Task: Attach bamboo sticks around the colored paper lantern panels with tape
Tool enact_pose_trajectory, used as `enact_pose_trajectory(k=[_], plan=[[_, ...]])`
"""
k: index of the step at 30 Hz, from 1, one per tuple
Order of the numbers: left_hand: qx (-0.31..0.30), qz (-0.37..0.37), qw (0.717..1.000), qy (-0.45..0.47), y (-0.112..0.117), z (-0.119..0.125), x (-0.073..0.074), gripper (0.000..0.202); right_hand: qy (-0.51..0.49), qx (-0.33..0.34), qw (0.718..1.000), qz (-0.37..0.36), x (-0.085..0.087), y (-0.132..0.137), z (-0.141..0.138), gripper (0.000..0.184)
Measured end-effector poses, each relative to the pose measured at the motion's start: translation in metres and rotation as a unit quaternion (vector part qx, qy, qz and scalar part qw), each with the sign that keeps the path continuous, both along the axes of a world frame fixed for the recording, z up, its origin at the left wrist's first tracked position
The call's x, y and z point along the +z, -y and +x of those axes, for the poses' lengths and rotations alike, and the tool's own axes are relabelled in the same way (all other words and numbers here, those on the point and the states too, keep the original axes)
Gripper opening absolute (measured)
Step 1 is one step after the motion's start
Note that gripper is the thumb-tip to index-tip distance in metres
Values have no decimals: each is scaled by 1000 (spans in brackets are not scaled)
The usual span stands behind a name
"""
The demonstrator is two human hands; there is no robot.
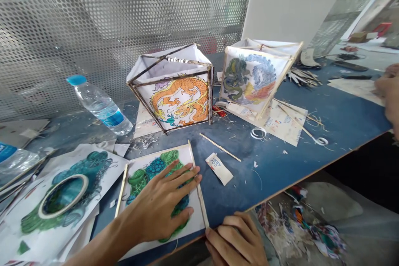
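Note:
My left hand (171,195) lies flat with fingers spread on a sheet painted with a green and blue creature (137,183). Thin wooden sticks run along the sheet's sides. My right hand (237,239) is curled at the table's front edge, its thumb and forefinger closed on the lower end of the right-hand wooden stick (199,191). Beyond my hands stand two paper lanterns on stick frames: one with an orange dragon (183,99), the other with a dragon and a bird (252,77). A loose stick (220,146) and a small printed paper scrap (219,169) lie right of the sheet.
On the left, a tape roll (64,195) rests on another painted sheet (106,187). A water bottle (99,106) leans against the perforated metal panel (124,8). Sandpaper pieces (286,122) and sticks lie right. Another person's hand (389,91) shows at the right edge.

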State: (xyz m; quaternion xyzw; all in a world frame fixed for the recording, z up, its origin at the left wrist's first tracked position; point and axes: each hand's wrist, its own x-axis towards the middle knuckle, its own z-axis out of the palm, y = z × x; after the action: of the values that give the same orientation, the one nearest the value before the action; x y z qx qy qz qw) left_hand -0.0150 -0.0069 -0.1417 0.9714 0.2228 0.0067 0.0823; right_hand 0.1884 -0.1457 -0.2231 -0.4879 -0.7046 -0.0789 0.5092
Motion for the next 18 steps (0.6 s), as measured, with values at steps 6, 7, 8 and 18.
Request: enact_pose_trajectory(k=[6, 7, 8, 18], plan=[[23, -66, 996, -53, -4, -2, 1, 95, -5, -9, 1000, -2, -1, -6, -4, 16], [21, -78, 995, -60, -5, -3, 1, 98, -10, -9, 1000, 10, -2, -6, -4, 16], [18, -88, 994, -63, -7, -3, 2, 100, -20, -14, 999, 29, -2, -7, -5, 16], [-20, -94, 995, -41, -13, -12, 1, 94, -27, -32, 998, 41, -2, -13, -9, 36]])
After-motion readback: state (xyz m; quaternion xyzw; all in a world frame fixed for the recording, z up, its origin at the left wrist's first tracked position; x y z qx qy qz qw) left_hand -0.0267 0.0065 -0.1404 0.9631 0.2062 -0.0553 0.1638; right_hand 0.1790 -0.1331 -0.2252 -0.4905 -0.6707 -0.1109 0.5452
